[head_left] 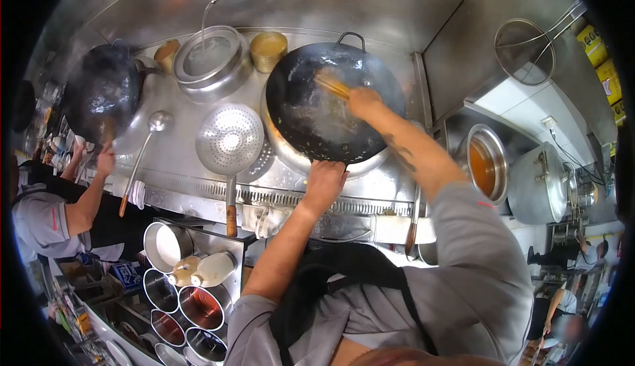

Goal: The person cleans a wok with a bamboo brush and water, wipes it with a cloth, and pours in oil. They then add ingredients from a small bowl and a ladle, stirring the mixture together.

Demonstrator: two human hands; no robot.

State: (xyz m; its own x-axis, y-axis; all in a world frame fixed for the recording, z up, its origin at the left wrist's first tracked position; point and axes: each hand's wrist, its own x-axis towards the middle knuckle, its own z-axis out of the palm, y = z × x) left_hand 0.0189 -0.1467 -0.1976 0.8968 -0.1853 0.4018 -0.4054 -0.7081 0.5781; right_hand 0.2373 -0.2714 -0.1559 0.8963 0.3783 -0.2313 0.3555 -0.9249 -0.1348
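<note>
A large black wok (pixel 291 88) sits over the burner in front of me, tilted, with steam and a little wet residue inside. My left hand (pixel 327 182) is closed on the wok's near edge; any handle there is hidden under the fingers. Inside the wok, my right hand (pixel 364 103) grips a bamboo wok brush (pixel 333 85), its bristles against the inner wall. The wok's far loop handle (pixel 351 39) is free. Just left of the wok lies a perforated strainer ladle (pixel 229 139) with a wooden handle.
A ladle (pixel 159 122), a lidded steel pot (pixel 210 61) and a brass-coloured tin (pixel 268 51) stand on the range. Sauce pots (pixel 202 308) are at lower left. A pot of orange liquid (pixel 483 166) stands right. Another person works at a second wok (pixel 100 91).
</note>
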